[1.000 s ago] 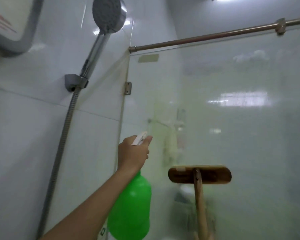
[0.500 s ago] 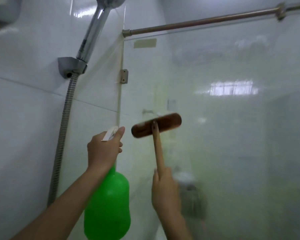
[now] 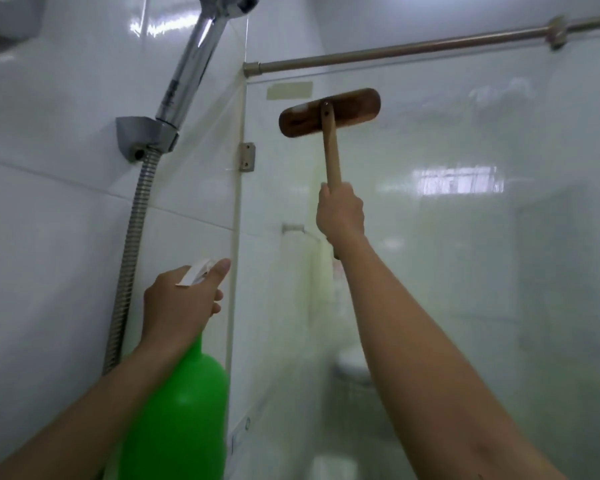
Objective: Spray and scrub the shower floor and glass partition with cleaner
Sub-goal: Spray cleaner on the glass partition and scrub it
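Up near the top-left corner now goes my scrub brush (image 3: 329, 112), right hand (image 3: 340, 213) wrapped round its handle, head against the glass partition (image 3: 465, 237). Left hand (image 3: 179, 303) grips the green spray bottle (image 3: 184, 410). Glass looks hazy; I'd judge scrubbing midway, floor unseen.

No legible text anywhere — blank tape strip (image 3: 289, 90) on the glass partition (image 3: 465, 237); marks blurred

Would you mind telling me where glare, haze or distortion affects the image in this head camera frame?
In the head view, bright glare sits on the wall tiles near the shower head handle; a window reflection shines on the glass partition, which looks hazy, so what lies behind it is indistinct; the wide lens bows the metal rail; the brush stays fairly sharp.
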